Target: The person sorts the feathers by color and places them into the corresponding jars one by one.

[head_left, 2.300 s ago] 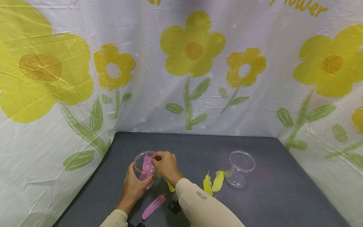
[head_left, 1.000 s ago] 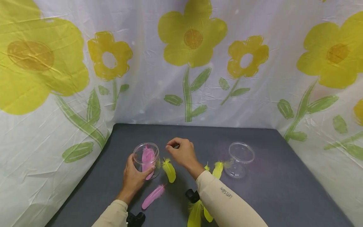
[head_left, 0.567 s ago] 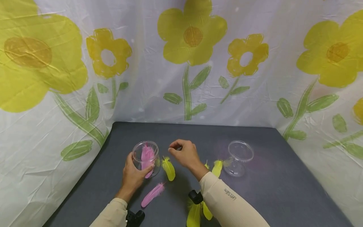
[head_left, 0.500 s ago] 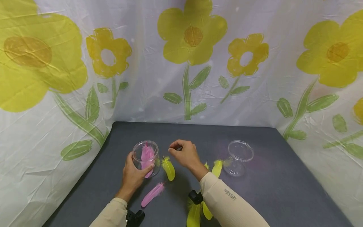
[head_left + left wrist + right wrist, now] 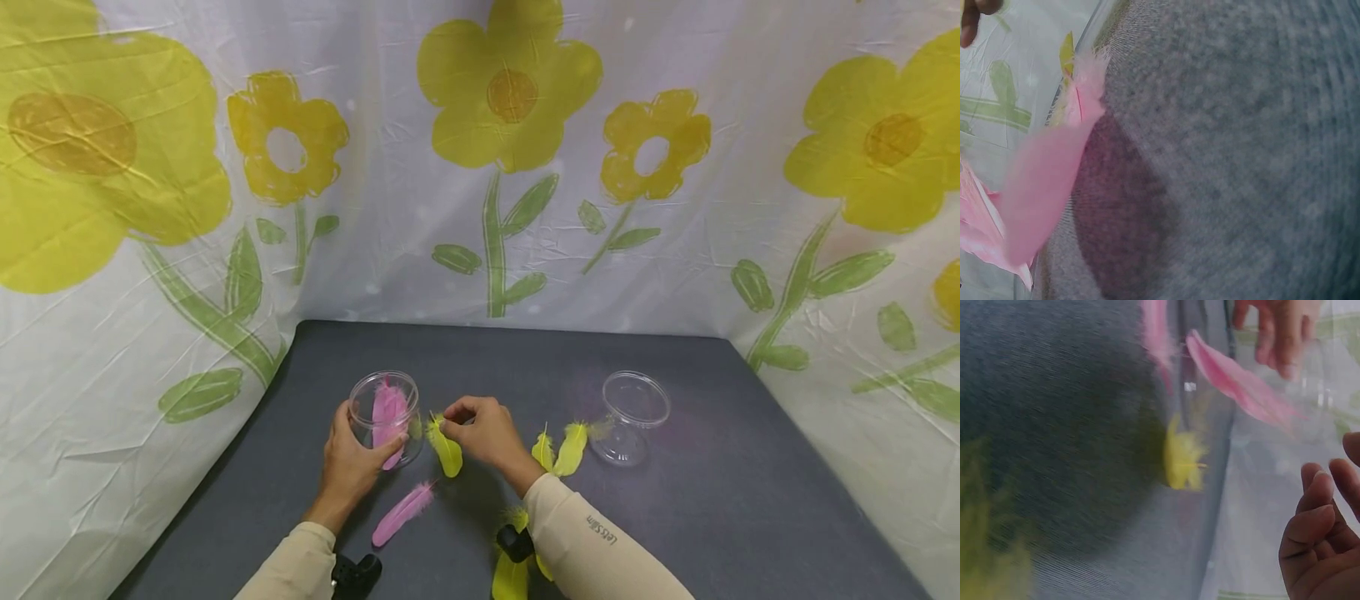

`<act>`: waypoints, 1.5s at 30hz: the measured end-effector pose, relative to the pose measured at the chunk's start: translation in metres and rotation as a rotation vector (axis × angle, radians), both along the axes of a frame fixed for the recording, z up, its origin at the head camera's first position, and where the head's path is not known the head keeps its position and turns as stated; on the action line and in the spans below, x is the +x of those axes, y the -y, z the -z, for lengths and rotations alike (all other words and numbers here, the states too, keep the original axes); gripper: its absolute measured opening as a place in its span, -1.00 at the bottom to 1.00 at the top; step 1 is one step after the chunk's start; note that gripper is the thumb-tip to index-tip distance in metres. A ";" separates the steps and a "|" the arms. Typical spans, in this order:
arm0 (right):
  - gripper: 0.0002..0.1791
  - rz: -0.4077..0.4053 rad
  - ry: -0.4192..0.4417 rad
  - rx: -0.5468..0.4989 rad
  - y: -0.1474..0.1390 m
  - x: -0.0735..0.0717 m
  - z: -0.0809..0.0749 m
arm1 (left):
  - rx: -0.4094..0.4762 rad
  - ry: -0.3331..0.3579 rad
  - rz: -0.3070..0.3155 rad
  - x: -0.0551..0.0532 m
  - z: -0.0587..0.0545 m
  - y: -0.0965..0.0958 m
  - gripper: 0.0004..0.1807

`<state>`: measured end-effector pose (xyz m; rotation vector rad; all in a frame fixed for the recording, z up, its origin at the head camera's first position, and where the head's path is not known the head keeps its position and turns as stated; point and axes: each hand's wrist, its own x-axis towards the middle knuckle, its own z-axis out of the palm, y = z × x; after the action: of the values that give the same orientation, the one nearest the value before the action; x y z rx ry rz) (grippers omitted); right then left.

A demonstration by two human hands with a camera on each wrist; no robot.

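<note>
The filling looks partly done. The left hand (image 5: pixel 351 462) is wrapped around the side of a clear jar (image 5: pixel 362 421), and pink feathers (image 5: pixel 389 408) stand inside it, overlapping, so I cannot count them. That much appears finished.

What remains lies loose on the bench (image 5: pixel 720 508). One pink feather (image 5: pixel 402 515) rests between the hands, on the near side of the left hand's jar. A yellow feather (image 5: pixel 447 454) lies just beside that jar, by the fingertips of the right hand (image 5: pixel 483 429). In the right wrist view those fingers are loosely bent with a gap to the thumb and nothing pinched, so this feather seems not yet taken.

Two more yellow feathers (image 5: pixel 572 450) lie to the right of the right hand, and further yellow ones (image 5: pixel 512 577) show beside the right forearm, partly hidden by the wrist camera (image 5: pixel 514 543). Well to the right of both hands stands a second jar (image 5: pixel 636 426); no feather clearly shows inside, so it appears unstarted.
</note>
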<state>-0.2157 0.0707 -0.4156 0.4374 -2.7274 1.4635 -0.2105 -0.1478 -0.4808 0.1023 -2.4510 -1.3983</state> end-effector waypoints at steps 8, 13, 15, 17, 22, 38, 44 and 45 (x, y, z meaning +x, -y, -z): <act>-0.88 -0.033 0.054 0.038 0.004 0.001 0.017 | -0.011 0.002 -0.003 -0.002 -0.001 0.000 0.12; -0.88 -0.043 0.075 0.066 0.007 0.002 0.024 | -0.013 0.009 -0.007 -0.001 -0.002 0.000 0.13; -0.86 -0.052 0.102 0.076 0.009 0.003 0.027 | -0.011 0.011 -0.007 -0.001 -0.001 0.001 0.13; -0.83 -0.067 0.138 0.082 0.010 0.003 0.030 | -0.011 0.013 -0.005 -0.001 -0.001 0.001 0.13; -0.78 -0.109 0.174 0.166 0.015 0.002 0.040 | -0.009 0.002 -0.007 0.000 0.000 0.001 0.13; -0.79 -0.139 0.170 0.388 0.024 0.006 0.050 | -0.009 -0.010 -0.013 0.000 0.000 0.000 0.13; -0.81 -0.157 0.114 0.452 0.026 0.009 0.051 | -0.023 -0.012 -0.018 0.000 0.001 0.000 0.13; -0.82 -0.158 0.099 0.458 0.026 0.009 0.051 | -0.022 -0.014 -0.019 -0.001 0.001 0.000 0.13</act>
<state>-0.2066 0.0443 -0.4666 0.6149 -3.1699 0.8869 -0.2110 -0.1479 -0.4818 0.1097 -2.4478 -1.3590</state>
